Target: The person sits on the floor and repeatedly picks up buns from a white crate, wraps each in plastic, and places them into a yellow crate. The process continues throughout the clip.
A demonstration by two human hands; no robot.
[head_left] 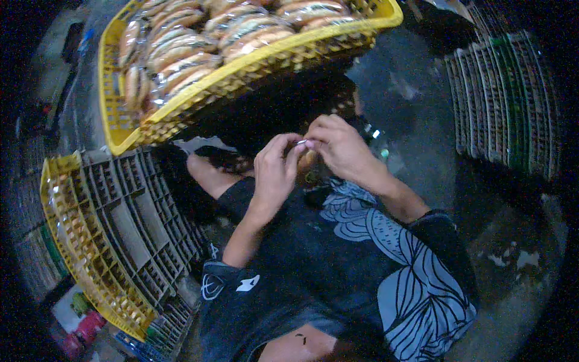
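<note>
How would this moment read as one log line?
left hand, right hand: fingertips close together | grasp: unclear | far crate: yellow, holding wrapped buns

No words or numbers can be read. On the left side of the person's dark shirt (289, 253), a rounded, white-outlined emblem (211, 287) and, near it, a solid white mark (248, 283) are shown; above the emblem, a smaller pale mark (213, 250) is too blurred to be made out.

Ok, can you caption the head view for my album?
Left hand and right hand meet in front of a yellow plastic crate of rounded, golden-brown, clear-wrapped buns.
</note>
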